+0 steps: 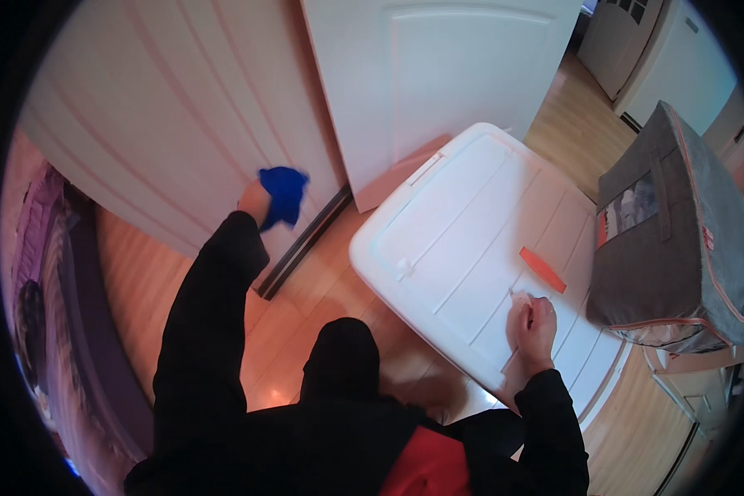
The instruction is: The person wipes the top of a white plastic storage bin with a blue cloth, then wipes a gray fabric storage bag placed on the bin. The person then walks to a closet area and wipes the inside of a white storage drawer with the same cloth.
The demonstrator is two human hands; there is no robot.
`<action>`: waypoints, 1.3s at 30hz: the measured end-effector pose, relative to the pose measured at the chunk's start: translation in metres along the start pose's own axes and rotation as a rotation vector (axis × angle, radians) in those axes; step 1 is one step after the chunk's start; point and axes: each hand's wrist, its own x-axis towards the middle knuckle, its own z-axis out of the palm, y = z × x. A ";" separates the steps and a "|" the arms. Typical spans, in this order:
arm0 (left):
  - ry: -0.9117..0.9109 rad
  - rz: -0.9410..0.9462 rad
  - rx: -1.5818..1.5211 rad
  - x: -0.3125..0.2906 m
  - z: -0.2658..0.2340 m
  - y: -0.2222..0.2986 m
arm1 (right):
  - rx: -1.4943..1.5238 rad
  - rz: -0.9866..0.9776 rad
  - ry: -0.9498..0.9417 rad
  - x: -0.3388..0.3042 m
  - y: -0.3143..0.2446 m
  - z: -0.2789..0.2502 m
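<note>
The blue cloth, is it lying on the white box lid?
No, the left hand holds the blue cloth at the grooved light panel, left of the white box lid.

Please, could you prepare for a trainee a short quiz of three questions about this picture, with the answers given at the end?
1. What does the left hand hold?
2. True or false: the orange strip lies on the white lid.
3. Which thing is seen at the right side of the white lid? a) a wicker basket; b) a grey fabric bag; c) a glass vase.

Key:
1. A blue cloth.
2. True.
3. b.
</note>
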 end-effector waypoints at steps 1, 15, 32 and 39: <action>0.079 0.070 -0.044 0.000 0.004 0.001 | 0.003 -0.011 0.009 0.000 0.000 0.000; -0.536 -0.161 -0.316 0.008 0.066 0.050 | 0.041 -0.018 0.047 0.004 0.002 -0.004; -0.866 0.762 -0.161 -0.086 0.362 0.248 | 0.109 -0.012 0.096 0.012 -0.006 -0.013; -0.646 1.321 0.444 -0.089 0.423 0.244 | 0.115 0.010 0.045 0.014 -0.003 -0.016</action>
